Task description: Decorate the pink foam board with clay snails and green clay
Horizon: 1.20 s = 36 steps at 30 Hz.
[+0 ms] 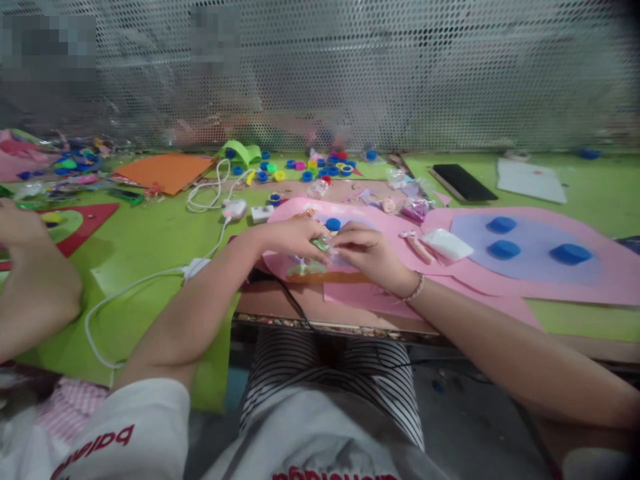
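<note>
Both of my hands meet over a pink paper shape (280, 265) in front of me. Pinched in my left hand (300, 235) is a small clear plastic wrapper (325, 243) with something pale green inside. The closed fingers of my right hand (364, 248) grip the wrapper's other side. Just behind my fingers a blue bottle cap (333, 224) rests on the shape. To the right, a second pink shape (440, 219) carries a lilac oval (475, 233) with three blue caps (504, 249). Pink modelling clay strips (419, 247) and a white packet (447, 245) lie beside my right hand.
Loose coloured caps (307, 176) are scattered along the back, below a perforated metal panel (320, 80). A white cable (135, 283) and plug (234, 210) lie left of me. A phone (464, 182) rests at the back right. Another person's arm (37, 287) reaches in at left.
</note>
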### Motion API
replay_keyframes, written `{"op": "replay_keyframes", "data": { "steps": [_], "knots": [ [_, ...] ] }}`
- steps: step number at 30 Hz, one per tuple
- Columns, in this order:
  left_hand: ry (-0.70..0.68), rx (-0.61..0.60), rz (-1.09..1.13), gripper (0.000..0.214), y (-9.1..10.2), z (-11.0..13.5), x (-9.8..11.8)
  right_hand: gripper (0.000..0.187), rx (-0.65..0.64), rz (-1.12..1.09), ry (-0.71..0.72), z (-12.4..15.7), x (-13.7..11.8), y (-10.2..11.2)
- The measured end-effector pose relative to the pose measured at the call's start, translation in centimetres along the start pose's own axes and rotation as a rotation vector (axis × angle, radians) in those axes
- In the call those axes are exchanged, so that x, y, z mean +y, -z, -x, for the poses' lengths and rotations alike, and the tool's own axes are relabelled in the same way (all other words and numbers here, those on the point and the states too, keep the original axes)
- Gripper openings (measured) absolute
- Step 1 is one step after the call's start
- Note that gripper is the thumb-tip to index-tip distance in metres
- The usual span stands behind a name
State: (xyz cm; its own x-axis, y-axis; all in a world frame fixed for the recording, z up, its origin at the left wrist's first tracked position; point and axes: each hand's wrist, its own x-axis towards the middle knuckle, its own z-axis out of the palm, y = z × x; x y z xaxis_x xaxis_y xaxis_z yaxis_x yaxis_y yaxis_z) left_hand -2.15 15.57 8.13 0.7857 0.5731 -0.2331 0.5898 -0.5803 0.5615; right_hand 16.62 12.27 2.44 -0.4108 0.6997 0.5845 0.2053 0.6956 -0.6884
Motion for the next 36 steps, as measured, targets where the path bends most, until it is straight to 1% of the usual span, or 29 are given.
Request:
{"op": "replay_keyframes", "data": {
  "steps": [5, 12, 15, 19, 24, 26, 29, 32, 36],
  "knots": [
    [-0.046, -0.004, 0.026, 0.026, 0.0, 0.0, -0.1, 0.019, -0.03, -0.028, 0.04, 0.1, 0.0, -0.1],
    [-0.085, -0.018, 0.016, 0.025, -0.3, -0.1, -0.1, 0.027, -0.115, -0.076, -0.019, 0.0, 0.2, -0.5],
    [-0.062, -0.03, 0.0, 0.026, -0.4, -0.1, -0.2, 0.028, -0.115, -0.105, -0.025, -0.2, 0.4, -0.5],
    [-0.04, -0.024, 0.003, 0.029, -0.5, -0.3, -0.3, 0.027, -0.077, -0.096, -0.054, -0.5, 0.4, -0.3],
    [-0.026, 0.012, 0.007, 0.027, -0.3, -0.3, -0.4, 0.03, 0.011, -0.088, -0.14, -0.5, 0.0, 0.1],
    [-0.001, 0.02, -0.009, 0.028, -0.1, -0.1, -0.4, 0.032, 0.055, -0.129, -0.209, -0.4, 0.0, 0.3],
    [0.028, -0.011, 0.037, 0.025, 0.3, 0.3, -0.5, 0.032, 0.107, -0.219, -0.342, -0.3, 0.7, 0.7],
    [0.071, -0.019, 0.08, 0.025, 0.6, 0.6, -0.6, 0.032, 0.124, -0.325, -0.423, -0.3, 1.4, 0.9],
    [0.118, 0.021, -0.022, 0.031, 0.9, 0.8, -1.2, 0.034, 0.109, -0.465, -0.465, -0.4, 1.0, 0.7]
  ]
}}
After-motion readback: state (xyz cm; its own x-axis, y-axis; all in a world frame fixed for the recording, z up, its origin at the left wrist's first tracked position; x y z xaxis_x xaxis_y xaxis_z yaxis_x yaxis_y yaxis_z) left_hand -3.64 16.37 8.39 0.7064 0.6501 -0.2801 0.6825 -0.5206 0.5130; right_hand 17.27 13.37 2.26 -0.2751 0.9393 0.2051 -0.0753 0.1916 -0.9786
